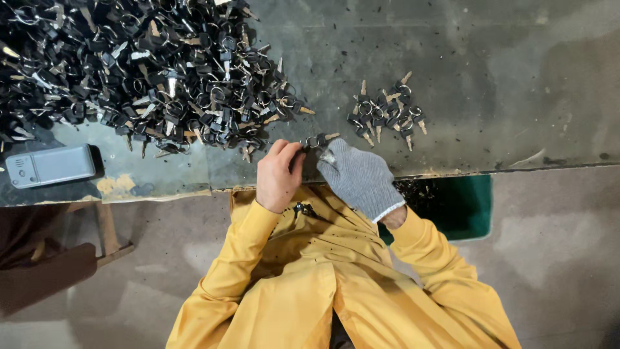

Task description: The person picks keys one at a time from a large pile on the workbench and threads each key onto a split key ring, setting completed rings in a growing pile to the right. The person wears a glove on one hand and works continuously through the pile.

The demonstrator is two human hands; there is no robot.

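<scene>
My bare left hand [279, 174] and my grey-gloved right hand [359, 178] meet at the front edge of the worn table [491, 84]. Between their fingertips they pinch a small key set on a metal ring [318, 139], with a brass blade pointing right. A huge pile of black-headed keys on rings [142, 64] covers the table's left part, just beyond my left hand. A small cluster of ringed keys [386, 114] lies to the right of my hands. Another dark key piece [303, 209] rests on my yellow jacket below the hands.
A grey box-shaped device [50, 166] lies on the table's left front corner. A green bin [466, 205] holding dark bits stands under the table edge on the right. A brown wooden stool [77, 252] is at the lower left on the concrete floor.
</scene>
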